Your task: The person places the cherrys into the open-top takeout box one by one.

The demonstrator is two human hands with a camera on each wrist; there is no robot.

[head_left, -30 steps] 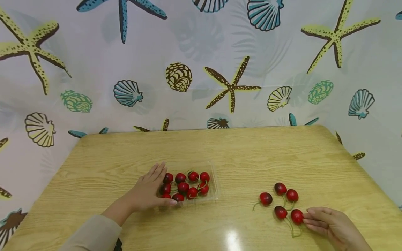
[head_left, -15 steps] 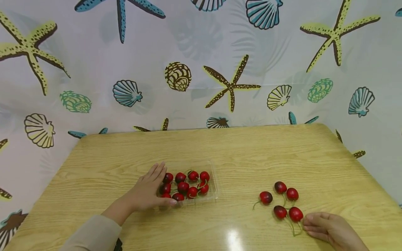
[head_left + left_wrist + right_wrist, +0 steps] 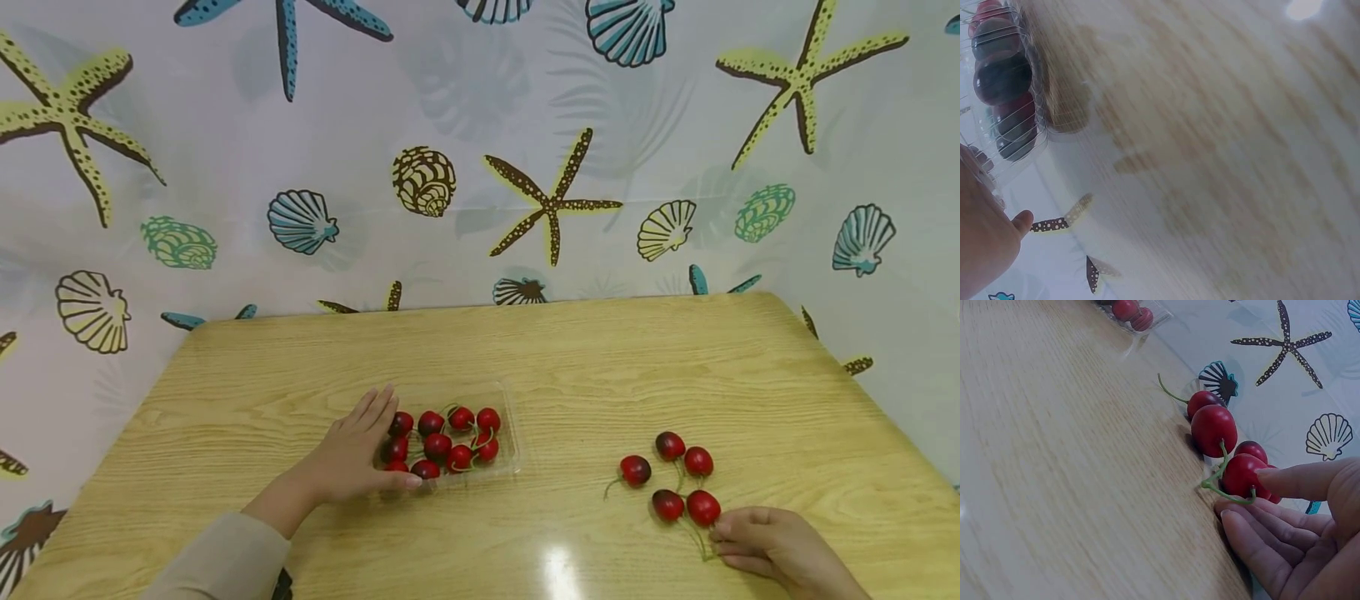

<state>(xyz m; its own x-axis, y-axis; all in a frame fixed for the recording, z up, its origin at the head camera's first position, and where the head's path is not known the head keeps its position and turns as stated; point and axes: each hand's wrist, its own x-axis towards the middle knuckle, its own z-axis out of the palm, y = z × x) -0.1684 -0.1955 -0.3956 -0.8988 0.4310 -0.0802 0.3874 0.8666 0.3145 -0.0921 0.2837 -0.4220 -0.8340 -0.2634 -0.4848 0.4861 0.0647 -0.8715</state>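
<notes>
A clear plastic tray (image 3: 513, 433) holds several red cherries (image 3: 437, 446) left of the table's middle. My left hand (image 3: 358, 450) rests against the tray's left side with straight fingers, thumb along its front edge. In the left wrist view the tray (image 3: 1004, 94) and part of the left hand (image 3: 982, 244) show blurred. Several loose cherries (image 3: 670, 446) lie on the table to the right. My right hand (image 3: 738, 533) touches the nearest cherry (image 3: 703, 507). In the right wrist view the index fingertip (image 3: 1272, 478) rests on that cherry (image 3: 1241, 475), with the other fingers flat on the table by its green stem (image 3: 1219, 487).
The wooden table (image 3: 570, 367) has rounded far corners and stands against a curtain printed with shells and starfish (image 3: 553, 200). A light glare (image 3: 557, 575) sits near the front edge. One loose cherry (image 3: 635, 471) lies apart, left of the group.
My right hand's fingers have drawn in closer to the nearest cherry and its stem, nudging it against its neighbour. The left hand and tray have not moved.
</notes>
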